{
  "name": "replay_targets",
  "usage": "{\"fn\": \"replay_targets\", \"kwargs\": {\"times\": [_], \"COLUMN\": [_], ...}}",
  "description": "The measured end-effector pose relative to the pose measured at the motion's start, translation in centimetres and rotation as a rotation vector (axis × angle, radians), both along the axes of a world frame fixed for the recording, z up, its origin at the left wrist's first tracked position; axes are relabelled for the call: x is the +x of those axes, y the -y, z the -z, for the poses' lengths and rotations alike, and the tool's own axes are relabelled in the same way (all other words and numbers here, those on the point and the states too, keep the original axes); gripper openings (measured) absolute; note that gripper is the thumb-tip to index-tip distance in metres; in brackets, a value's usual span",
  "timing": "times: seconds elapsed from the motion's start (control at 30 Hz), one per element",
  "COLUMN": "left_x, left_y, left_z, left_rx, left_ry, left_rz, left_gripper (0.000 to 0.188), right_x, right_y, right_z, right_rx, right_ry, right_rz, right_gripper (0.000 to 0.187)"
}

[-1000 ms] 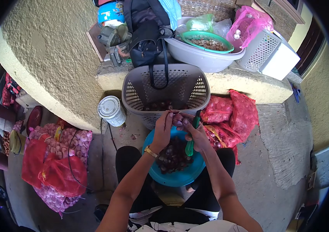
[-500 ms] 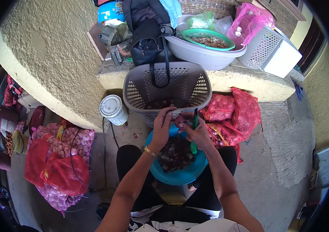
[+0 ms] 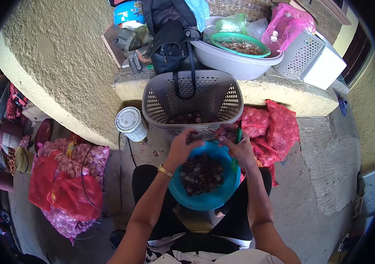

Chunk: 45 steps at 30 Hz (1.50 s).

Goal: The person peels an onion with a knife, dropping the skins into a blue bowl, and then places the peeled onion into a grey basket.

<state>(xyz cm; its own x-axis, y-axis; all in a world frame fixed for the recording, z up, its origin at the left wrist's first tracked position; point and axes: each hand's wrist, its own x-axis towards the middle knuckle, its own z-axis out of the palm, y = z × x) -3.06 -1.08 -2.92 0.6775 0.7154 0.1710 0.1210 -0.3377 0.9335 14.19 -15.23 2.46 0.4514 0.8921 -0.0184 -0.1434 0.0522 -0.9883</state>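
My right hand (image 3: 242,152) is closed round a green-handled knife (image 3: 235,164) and holds a red onion (image 3: 227,131) between thumb and fingers. My left hand (image 3: 185,148) is apart from it, over the basin's far left edge. Its fingers curl round a dark gap; whether a piece of onion or peel is inside cannot be made out. Below both hands, between my knees, stands a blue basin (image 3: 204,203) holding dark red onions and loose peel (image 3: 201,175). Just beyond my hands is a grey perforated basket (image 3: 193,75) with red onions (image 3: 189,118) at its bottom.
Red net sacks (image 3: 280,127) lean right of the basket. A lidded pail (image 3: 131,124) stands left of it. A large net sack of bulbs (image 3: 71,185) lies farther left. On the ledge are a black bag (image 3: 167,52), a grey tub (image 3: 231,66) and a green strainer (image 3: 264,53).
My hands have parted: the left has dropped back toward the basin, and the right has moved rightward with the knife and onion. The view has shifted slightly.
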Motion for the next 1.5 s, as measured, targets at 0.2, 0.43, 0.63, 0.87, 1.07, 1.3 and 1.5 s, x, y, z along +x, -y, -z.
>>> {"fn": "replay_targets", "kwargs": {"times": [0.2,0.43,0.63,0.87,1.07,1.3,1.5], "left_x": [-0.8,-0.3,1.0,1.5,1.3,1.1,1.2], "left_y": [1.2,1.0,2.6,2.5,1.7,2.1,2.0], "left_z": [1.1,-0.4,-0.7,-1.4,-0.6,-1.6,-2.5], "left_rx": [0.342,0.128,-0.104,-0.237,-0.275,-0.331,-0.444], "left_ry": [-0.434,-0.448,-0.021,0.097,0.108,0.178,0.283], "left_rz": [0.376,0.302,0.212,0.282,0.286,0.219,0.268], "left_gripper": [0.037,0.051,0.061,0.055,0.05,0.045,0.046], "right_x": [-0.1,-0.1,-0.9,-0.8,0.9,0.4,-1.4], "right_y": [-0.4,-0.8,-0.9,-0.6,-0.4,0.0,-0.3], "right_z": [0.4,1.5,1.3,0.7,0.9,1.5,1.9], "right_rx": [-0.078,-0.097,-0.141,-0.24,-0.343,-0.211,-0.118], "right_ry": [0.022,0.051,0.047,0.186,0.325,0.205,0.021], "right_rz": [-0.072,-0.084,-0.104,-0.084,-0.055,-0.138,-0.042], "right_gripper": [0.036,0.032,0.031,0.031,0.039,0.04,0.028]}}
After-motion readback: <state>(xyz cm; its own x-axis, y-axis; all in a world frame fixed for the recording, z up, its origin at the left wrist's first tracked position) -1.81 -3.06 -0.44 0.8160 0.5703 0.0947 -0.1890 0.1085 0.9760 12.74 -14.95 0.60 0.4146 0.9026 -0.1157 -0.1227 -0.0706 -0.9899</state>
